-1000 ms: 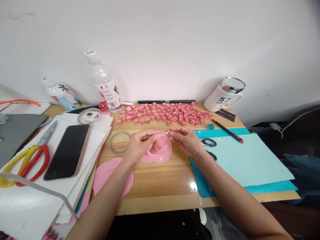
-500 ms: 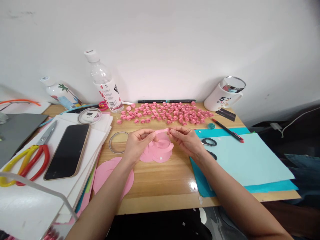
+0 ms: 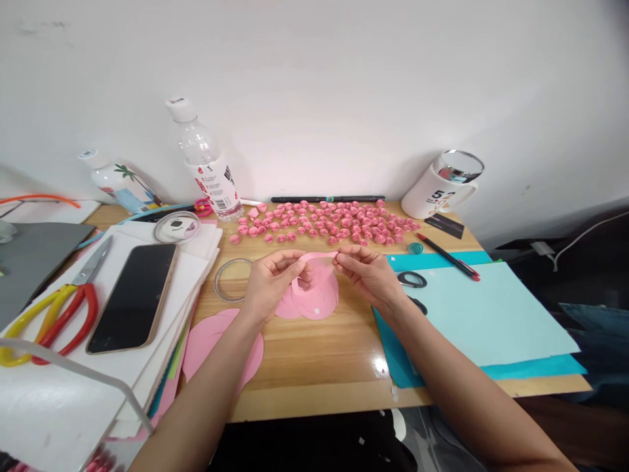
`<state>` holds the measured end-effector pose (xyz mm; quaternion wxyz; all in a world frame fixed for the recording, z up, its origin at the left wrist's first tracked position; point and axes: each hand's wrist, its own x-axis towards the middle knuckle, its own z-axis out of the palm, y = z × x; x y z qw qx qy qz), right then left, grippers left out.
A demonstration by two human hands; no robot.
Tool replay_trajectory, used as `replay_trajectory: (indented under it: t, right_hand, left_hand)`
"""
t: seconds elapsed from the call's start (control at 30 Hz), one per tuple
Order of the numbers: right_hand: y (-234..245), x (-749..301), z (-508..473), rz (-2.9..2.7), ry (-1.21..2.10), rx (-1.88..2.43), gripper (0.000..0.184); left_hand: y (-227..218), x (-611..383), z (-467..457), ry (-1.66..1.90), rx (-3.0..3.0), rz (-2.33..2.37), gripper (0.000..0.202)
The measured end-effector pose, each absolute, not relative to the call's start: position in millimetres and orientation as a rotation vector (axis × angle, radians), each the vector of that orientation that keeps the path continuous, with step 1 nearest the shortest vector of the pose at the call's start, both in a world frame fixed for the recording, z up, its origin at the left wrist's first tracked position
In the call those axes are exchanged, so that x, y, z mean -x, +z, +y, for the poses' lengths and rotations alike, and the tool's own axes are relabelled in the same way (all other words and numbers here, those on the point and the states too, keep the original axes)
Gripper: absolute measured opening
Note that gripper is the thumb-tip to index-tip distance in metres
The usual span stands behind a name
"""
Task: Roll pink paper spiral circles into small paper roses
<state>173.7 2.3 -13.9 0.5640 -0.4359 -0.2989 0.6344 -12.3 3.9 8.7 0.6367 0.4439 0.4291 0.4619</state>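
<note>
My left hand (image 3: 270, 283) and my right hand (image 3: 367, 274) meet over the middle of the wooden desk (image 3: 314, 354). Both pinch the outer end of a pink paper spiral strip (image 3: 314, 298), whose coils hang down onto the desk between them. My right fingertips grip the strip's tip, and my left fingers hold it a little further along. Behind the hands lie several small rolled pink paper roses (image 3: 329, 223) in rows.
A black phone (image 3: 132, 296) and red-and-yellow scissors (image 3: 54, 313) lie on white papers at left. Two water bottles (image 3: 204, 160) stand at the back left, a white mug (image 3: 439, 187) at back right. Teal paper sheets (image 3: 486, 321), small scissors (image 3: 411, 280) and a red pen (image 3: 448, 257) lie right. A pink paper disc (image 3: 216, 341) sits near the front edge.
The hands have drawn closer together along the strip, and the strip's free end has shortened. The spiral coils shifted slightly on the desk.
</note>
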Motion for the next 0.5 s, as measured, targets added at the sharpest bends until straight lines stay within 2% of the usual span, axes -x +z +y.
replay_trajectory:
  t: [0.5]
  right_hand:
    - [-11.3, -172.6, 4.2, -0.638, 1.466, 1.017, 0.018]
  left_hand:
    - [6.3, 13.5, 4.9, 1.045, -1.0, 0.869, 0.021]
